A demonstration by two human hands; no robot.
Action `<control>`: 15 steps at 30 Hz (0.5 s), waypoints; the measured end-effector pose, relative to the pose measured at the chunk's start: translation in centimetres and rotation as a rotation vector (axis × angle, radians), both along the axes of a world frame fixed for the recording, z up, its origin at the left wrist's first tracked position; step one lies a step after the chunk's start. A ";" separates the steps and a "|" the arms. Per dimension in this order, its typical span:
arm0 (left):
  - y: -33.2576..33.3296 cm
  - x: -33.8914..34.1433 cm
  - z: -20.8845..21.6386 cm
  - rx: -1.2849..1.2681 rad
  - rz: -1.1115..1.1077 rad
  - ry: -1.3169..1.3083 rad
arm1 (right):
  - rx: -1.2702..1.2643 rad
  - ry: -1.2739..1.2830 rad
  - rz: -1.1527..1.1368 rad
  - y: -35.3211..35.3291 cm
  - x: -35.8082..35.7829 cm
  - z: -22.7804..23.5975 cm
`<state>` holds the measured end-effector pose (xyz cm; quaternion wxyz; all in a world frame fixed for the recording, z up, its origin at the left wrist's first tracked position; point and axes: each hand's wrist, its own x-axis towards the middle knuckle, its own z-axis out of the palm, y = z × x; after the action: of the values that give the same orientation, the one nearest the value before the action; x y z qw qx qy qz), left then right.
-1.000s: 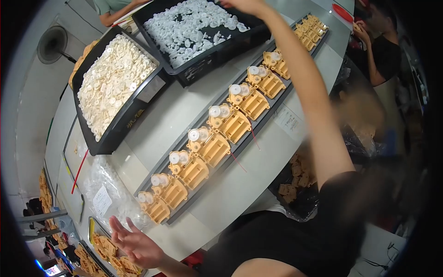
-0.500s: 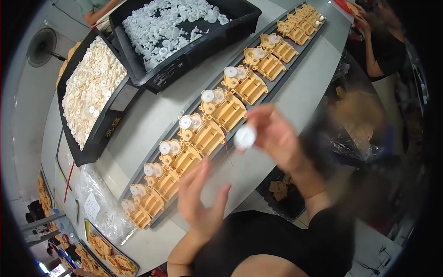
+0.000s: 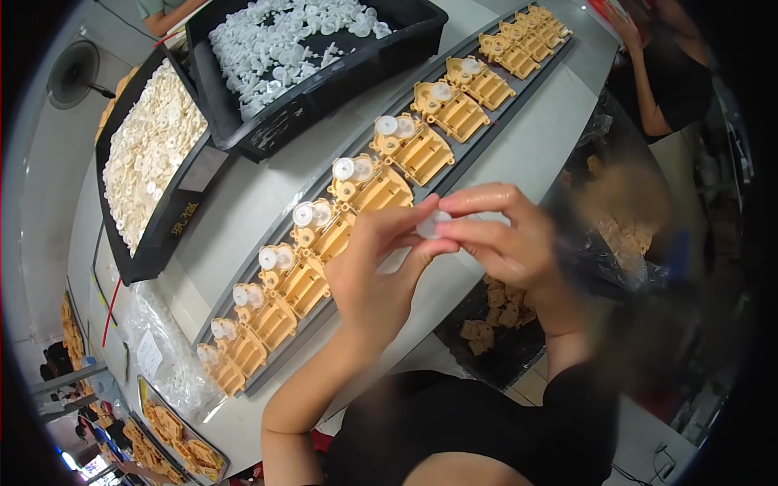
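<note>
Left grip has met right grip; both clamp the white disc between them.

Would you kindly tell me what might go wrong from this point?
The left hand and right hand pinch a small white disc, so it might slip and perhaps fall onto the table or into the open bin beyond its edge. The left hand also overlaps the yellow housings in this view, so it might bump one, though the gap is hard to judge.
</note>
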<state>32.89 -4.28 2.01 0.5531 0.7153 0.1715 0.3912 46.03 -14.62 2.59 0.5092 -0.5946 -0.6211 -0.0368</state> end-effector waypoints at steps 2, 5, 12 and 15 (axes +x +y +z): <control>0.9 1.1 -0.4 -0.040 -0.102 0.017 | -0.060 0.078 0.043 0.6 1.8 -0.1; 1.4 3.9 -0.2 -0.013 -0.098 0.070 | -0.071 0.077 0.045 1.4 5.3 -0.4; -0.9 8.6 -2.9 0.639 0.029 0.472 | 0.042 -0.135 -0.186 6.8 14.2 -2.8; -2.2 9.6 -3.4 0.750 0.011 0.605 | -0.075 -0.194 -0.133 9.3 15.0 -3.6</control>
<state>42.52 -6.46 -1.43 0.1801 0.9463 0.1755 0.2031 60.99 -5.35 -1.05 0.4205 -0.6470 -0.6274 -0.1044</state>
